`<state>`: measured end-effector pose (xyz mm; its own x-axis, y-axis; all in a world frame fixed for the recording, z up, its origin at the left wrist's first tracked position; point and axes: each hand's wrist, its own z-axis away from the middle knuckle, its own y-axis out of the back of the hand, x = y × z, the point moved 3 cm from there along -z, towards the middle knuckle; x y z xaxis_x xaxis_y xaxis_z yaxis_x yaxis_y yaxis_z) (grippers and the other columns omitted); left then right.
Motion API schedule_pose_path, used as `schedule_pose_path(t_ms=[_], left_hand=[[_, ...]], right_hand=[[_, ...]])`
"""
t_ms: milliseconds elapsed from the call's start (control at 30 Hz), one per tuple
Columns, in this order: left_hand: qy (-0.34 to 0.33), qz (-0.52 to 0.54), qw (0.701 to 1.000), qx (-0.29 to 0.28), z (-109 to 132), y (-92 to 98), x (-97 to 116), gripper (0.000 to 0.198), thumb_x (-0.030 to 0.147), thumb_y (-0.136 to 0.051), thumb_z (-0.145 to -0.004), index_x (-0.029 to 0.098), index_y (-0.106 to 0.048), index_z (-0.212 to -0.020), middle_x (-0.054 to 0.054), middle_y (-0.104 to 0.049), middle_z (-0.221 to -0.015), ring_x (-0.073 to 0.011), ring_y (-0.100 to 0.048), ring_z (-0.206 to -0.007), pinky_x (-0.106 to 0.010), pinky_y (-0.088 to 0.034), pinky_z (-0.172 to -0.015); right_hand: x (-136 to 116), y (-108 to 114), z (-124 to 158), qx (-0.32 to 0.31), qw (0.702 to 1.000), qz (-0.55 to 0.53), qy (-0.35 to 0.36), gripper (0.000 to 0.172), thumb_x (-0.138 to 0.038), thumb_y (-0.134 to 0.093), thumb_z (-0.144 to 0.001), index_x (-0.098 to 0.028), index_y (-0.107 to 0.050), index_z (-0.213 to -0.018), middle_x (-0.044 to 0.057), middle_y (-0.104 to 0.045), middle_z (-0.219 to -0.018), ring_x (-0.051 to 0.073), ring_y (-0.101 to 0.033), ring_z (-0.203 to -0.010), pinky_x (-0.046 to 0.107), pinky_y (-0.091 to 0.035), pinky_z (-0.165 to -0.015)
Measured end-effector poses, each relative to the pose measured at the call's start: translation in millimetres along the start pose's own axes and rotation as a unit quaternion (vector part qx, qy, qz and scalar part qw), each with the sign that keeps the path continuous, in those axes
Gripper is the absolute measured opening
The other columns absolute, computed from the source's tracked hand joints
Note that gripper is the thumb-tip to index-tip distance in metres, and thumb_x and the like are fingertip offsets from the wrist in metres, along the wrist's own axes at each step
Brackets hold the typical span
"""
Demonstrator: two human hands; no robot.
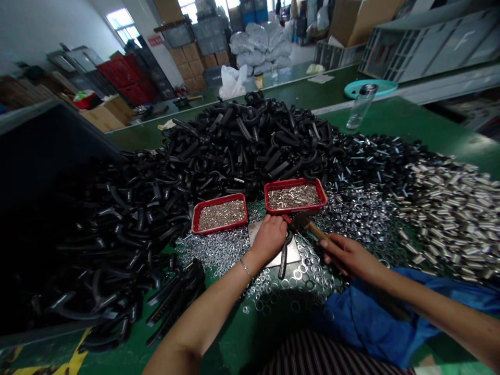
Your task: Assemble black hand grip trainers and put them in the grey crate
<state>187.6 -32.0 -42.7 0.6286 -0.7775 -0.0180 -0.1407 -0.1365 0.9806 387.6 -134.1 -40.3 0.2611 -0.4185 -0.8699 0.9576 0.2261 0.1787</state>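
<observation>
My left hand is closed, fingers bent down, over a metal plate in front of the red trays. Under and beside its fingers lies a black curved part, its handle pointing toward me; a small red piece shows at the fingertips. My right hand is wrapped round the wooden handle of a hammer, whose dark head is just right of the left hand, near the black part. What the left fingertips pinch is too small to make out.
Small metal pins fill the left red tray and right red tray. Behind rises a heap of black parts. Metal cylinders are piled at the right, near a blue cloth. A glass bottle stands farther back.
</observation>
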Motion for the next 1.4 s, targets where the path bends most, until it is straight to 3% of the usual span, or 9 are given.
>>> schedule_pose_path(t_ms=[133, 267, 500, 600, 700, 800, 933, 1033, 1400], left_hand=[[0.062, 0.032, 0.998, 0.006, 6, 2.8, 0, 0.015, 0.022, -0.050, -0.098, 0.013, -0.060, -0.106, -0.010, -0.064, -0.100, -0.0244, -0.058, -0.097, -0.038, -0.043, -0.088], [0.176, 0.067, 0.981, 0.037, 43, 16.5, 12, 0.036, 0.041, -0.055, -0.096, 0.012, -0.054, -0.117, -0.013, -0.061, -0.112, -0.0281, -0.055, -0.108, -0.043, -0.043, -0.094], [0.225, 0.097, 0.965, -0.090, 99, 24.7, 22, 0.014, 0.014, -0.048, -0.095, 0.013, -0.058, -0.103, -0.012, -0.061, -0.098, -0.0266, -0.057, -0.098, -0.039, -0.047, -0.086], [0.226, 0.099, 0.963, -0.103, 101, 24.8, 17, 0.013, 0.011, -0.047, -0.093, 0.013, -0.059, -0.099, -0.012, -0.061, -0.096, -0.0264, -0.057, -0.096, -0.039, -0.048, -0.086], [0.225, 0.083, 0.965, -0.103, 101, 24.6, 16, 0.012, 0.010, -0.048, -0.093, 0.013, -0.059, -0.096, -0.012, -0.062, -0.096, -0.0261, -0.057, -0.093, -0.039, -0.048, -0.085], [0.224, 0.064, 0.968, -0.093, 103, 23.3, 18, 0.013, 0.010, -0.046, -0.094, 0.014, -0.059, -0.093, -0.011, -0.062, -0.093, -0.0248, -0.057, -0.089, -0.038, -0.049, -0.082], [0.201, 0.038, 0.976, -0.073, 103, 21.6, 21, 0.015, 0.010, -0.043, -0.094, 0.015, -0.057, -0.092, -0.011, -0.061, -0.090, -0.0239, -0.056, -0.086, -0.037, -0.049, -0.081], [0.202, 0.035, 0.976, -0.079, 103, 21.1, 21, 0.014, 0.009, -0.045, -0.092, 0.015, -0.057, -0.091, -0.012, -0.060, -0.090, -0.0248, -0.056, -0.085, -0.038, -0.049, -0.080], [0.254, 0.087, 0.958, -0.104, 103, 21.8, 19, 0.012, 0.011, -0.048, -0.091, 0.012, -0.059, -0.096, -0.014, -0.062, -0.096, -0.0271, -0.058, -0.093, -0.039, -0.048, -0.084]], right_hand=[[-4, 7, -1, 0.007, 0.998, 0.061, 0.013, 0.042, -0.062, -0.045, -0.093, -0.021, -0.053, -0.098, -0.001, -0.062, -0.071, 0.009, -0.046, -0.042, 0.023, -0.033, -0.037], [-31, 17, 3, 0.011, 0.974, 0.204, 0.099, 0.041, -0.057, -0.039, -0.098, -0.021, -0.057, -0.093, 0.001, -0.063, -0.070, 0.014, -0.056, -0.056, 0.026, -0.040, -0.050], [-104, 15, 20, 0.063, 0.924, 0.296, 0.232, 0.039, -0.053, -0.035, -0.101, -0.021, -0.057, -0.100, 0.001, -0.063, -0.071, 0.017, -0.059, -0.062, 0.027, -0.042, -0.057], [-98, 5, 8, 0.078, 0.910, 0.332, 0.235, 0.038, -0.051, -0.033, -0.102, -0.021, -0.055, -0.106, 0.004, -0.066, -0.077, 0.019, -0.062, -0.066, 0.029, -0.044, -0.061], [-77, -5, -13, 0.028, 0.895, 0.405, 0.183, 0.036, -0.049, -0.034, -0.101, -0.021, -0.055, -0.097, 0.007, -0.067, -0.077, 0.022, -0.064, -0.068, 0.030, -0.044, -0.062], [-68, -7, -23, -0.026, 0.904, 0.396, 0.158, 0.040, -0.053, -0.033, -0.101, -0.021, -0.056, -0.092, 0.006, -0.067, -0.076, 0.021, -0.064, -0.067, 0.029, -0.044, -0.061], [-74, -2, -27, 0.038, 0.914, 0.361, 0.182, 0.043, -0.056, -0.032, -0.101, -0.021, -0.056, -0.096, 0.006, -0.066, -0.076, 0.021, -0.061, -0.067, 0.030, -0.043, -0.062], [-71, -2, -34, -0.007, 0.911, 0.386, 0.146, 0.041, -0.057, -0.039, -0.098, -0.021, -0.057, -0.088, 0.007, -0.066, -0.073, 0.020, -0.060, -0.064, 0.030, -0.041, -0.059], [-64, -28, -11, -0.083, 0.891, 0.417, 0.159, 0.039, -0.056, -0.039, -0.097, -0.023, -0.058, -0.092, 0.009, -0.069, -0.080, 0.025, -0.065, -0.071, 0.036, -0.046, -0.066]])
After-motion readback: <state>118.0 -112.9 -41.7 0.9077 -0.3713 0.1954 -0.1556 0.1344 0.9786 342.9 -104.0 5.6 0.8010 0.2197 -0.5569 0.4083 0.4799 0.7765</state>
